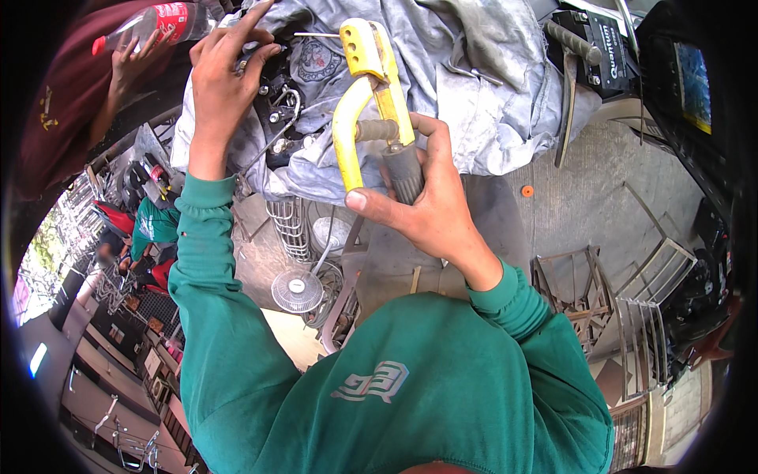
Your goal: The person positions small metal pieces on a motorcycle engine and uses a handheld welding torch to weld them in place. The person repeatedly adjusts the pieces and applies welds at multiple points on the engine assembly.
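A yellow welding electrode holder [345, 126] with a black ribbed handle is gripped in my right hand [430, 193]. My thumb presses the end of its curved lever, and a spring shows between lever and body. From its jaw a thin welding rod [316, 34] points left. My left hand [227, 75] is raised at the upper left, fingers apart, with nothing visible in it. Just beside and below it lies a dark metal part [280, 114] with shiny bolts and a thin bent tube. Grey cloth [474, 103] spreads under and around these things.
At the upper left, another person's hand [126, 67] is by a red-labelled plastic bottle [170, 24]. A black battery [604, 47] and a hammer [570, 71] are at the upper right. Lower down are a fan [297, 291] and metal racks [643, 332]. An orange ring [527, 191] lies on the floor.
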`<state>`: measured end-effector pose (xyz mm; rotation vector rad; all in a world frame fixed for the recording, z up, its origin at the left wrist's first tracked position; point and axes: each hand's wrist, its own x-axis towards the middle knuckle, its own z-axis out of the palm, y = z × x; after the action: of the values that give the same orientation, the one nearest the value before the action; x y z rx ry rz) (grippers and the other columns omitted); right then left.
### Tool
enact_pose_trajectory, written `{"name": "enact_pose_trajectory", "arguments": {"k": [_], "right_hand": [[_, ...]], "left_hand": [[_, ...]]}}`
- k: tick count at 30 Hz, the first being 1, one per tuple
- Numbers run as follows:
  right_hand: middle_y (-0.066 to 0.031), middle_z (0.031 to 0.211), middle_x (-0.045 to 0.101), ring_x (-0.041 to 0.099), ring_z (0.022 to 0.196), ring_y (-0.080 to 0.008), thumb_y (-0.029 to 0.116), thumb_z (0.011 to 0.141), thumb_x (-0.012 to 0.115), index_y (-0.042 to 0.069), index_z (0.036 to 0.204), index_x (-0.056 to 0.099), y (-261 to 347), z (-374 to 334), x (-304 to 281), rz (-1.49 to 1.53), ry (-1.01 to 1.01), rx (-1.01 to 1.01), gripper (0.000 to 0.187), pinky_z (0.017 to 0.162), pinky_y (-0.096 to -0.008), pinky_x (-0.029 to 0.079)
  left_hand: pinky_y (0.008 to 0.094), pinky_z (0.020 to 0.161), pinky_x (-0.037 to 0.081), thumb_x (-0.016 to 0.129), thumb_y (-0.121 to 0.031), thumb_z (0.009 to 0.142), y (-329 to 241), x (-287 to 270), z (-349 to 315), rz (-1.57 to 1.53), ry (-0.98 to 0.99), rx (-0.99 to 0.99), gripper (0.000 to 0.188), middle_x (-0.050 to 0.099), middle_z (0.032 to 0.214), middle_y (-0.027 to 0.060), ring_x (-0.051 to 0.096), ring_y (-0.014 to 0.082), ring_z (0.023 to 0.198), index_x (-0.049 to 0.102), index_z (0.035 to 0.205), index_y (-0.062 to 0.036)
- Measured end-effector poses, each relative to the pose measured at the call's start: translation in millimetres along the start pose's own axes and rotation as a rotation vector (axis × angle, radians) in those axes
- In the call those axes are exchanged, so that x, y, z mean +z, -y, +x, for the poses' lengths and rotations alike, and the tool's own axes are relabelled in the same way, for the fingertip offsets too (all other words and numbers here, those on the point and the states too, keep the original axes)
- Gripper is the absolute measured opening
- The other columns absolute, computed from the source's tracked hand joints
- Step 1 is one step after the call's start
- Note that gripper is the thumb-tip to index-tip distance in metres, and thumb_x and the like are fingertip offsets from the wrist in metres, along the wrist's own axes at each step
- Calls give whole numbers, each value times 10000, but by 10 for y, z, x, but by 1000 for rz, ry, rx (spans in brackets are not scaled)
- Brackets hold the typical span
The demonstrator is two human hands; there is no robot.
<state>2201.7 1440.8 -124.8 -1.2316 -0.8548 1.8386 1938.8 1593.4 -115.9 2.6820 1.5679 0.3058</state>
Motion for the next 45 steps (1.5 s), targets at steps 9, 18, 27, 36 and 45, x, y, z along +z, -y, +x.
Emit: {"name": "enact_pose_trajectory", "arguments": {"k": [9, 18, 27, 36, 45], "right_hand": [[-218, 1225, 674, 679, 1081, -255, 359, 761, 950, 7, 1417, 302, -15, -31, -59, -3, 21, 23, 987, 947, -395, 544], [-214, 1188, 688, 683, 1056, -243, 370, 763, 947, 16, 1418, 301, -12, -48, -67, 4, 10, 42, 985, 931, -381, 544], [-243, 1242, 670, 684, 1074, -249, 338, 772, 947, -20, 1397, 300, -47, 10, 67, 25, -27, -96, 968, 948, -392, 550], [-242, 1223, 677, 689, 1106, -276, 333, 781, 941, -31, 1397, 299, -50, 36, 114, -34, -44, -28, 961, 959, -403, 550], [-251, 1263, 653, 670, 1161, -292, 289, 804, 927, -13, 1435, 255, -35, 99, 214, 22, -39, -59, 969, 1016, -407, 526]], "left_hand": [[352, 1086, 477, 735, -28, 906, -11, -45, 53, -348, 141, -106, 610, 791, 1126, 27, 723, 177, 1127, 575, 1480, -159], [368, 918, 417, 828, -265, 858, 15, 47, -46, 225, 24, 2, 296, 702, 1000, 31, 668, 218, 962, 739, 1094, -111], [416, 945, 390, 792, -225, 851, -64, -60, 17, 67, 20, 84, 267, 691, 1054, -8, 642, 210, 1011, 743, 1101, -146], [400, 941, 391, 754, -160, 866, 16, -56, 12, 222, 58, 148, 285, 696, 1113, -26, 626, 187, 1075, 749, 1151, -171], [348, 868, 392, 754, -217, 909, 18, -82, 58, 240, 139, 100, 183, 692, 1057, -15, 642, 179, 1018, 762, 1080, -153]]}}
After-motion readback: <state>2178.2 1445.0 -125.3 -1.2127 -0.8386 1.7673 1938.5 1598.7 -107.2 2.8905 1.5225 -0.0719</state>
